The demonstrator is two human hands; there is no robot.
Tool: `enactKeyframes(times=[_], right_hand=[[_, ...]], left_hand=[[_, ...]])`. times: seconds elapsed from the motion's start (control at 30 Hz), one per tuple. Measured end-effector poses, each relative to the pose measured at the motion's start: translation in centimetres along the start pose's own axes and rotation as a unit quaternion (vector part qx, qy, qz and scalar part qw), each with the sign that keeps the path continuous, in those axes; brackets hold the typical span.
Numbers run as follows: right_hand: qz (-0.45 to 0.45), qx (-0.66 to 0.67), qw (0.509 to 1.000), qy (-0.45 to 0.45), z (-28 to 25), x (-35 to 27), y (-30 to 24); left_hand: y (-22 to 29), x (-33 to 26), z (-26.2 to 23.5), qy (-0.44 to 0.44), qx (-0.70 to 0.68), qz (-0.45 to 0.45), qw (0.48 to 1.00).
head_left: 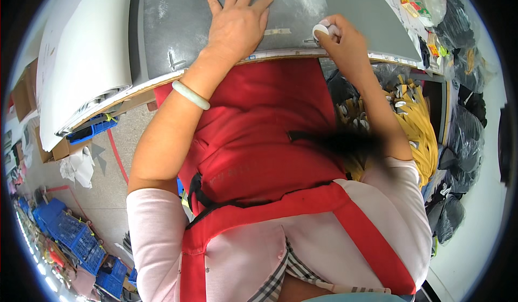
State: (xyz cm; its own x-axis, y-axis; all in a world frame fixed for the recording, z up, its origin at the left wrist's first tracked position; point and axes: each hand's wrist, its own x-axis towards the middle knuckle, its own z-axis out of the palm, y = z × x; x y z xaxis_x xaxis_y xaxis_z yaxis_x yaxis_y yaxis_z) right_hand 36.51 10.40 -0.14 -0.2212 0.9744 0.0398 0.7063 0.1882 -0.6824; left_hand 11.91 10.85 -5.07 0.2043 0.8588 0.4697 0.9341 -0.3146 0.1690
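Note:
My left hand lies flat with fingers spread on a dark grey sheet that covers the worktable. Whitish smudges and L-shaped marks show on that sheet. A short pale strip lies to the right of my left hand. Near the table's front edge, my right hand is closed around a small white round disc. My fingers hide part of the disc, and its exact kind cannot be made out. A smoother grey panel covers the table to the right.
A large white roll of sheet material stands at the table's left. Yellow strips hang in a bundle below right, beside dark plastic bags. Blue crates and a crumpled white piece are on the floor at left.

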Motion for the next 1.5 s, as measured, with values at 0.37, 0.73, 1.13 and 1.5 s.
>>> enactKeyframes(times=[0.37,0.73,1.13,1.5], right_hand=[[0.037,0.086,0.993,-0.072,-3.0,6.7,-1.7],[-0.182,-0.154,0.971,0.012,1.0,18.7,-0.5],[-0.058,-0.006,0.998,0.038,1.5,19.1,-1.0],[-0.027,0.022,0.998,-0.052,1.1,20.9,-3.9]], left_hand=[[0.4,0.3,-0.9,-0.002,-0.027,-0.008,1.000],[0.6,0.1,-1.4,-0.040,-0.048,-0.026,0.998],[0.4,-0.1,-1.2,-0.023,-0.054,-0.030,0.998],[0.1,-0.3,-0.5,-0.038,-0.032,-0.022,0.999]])
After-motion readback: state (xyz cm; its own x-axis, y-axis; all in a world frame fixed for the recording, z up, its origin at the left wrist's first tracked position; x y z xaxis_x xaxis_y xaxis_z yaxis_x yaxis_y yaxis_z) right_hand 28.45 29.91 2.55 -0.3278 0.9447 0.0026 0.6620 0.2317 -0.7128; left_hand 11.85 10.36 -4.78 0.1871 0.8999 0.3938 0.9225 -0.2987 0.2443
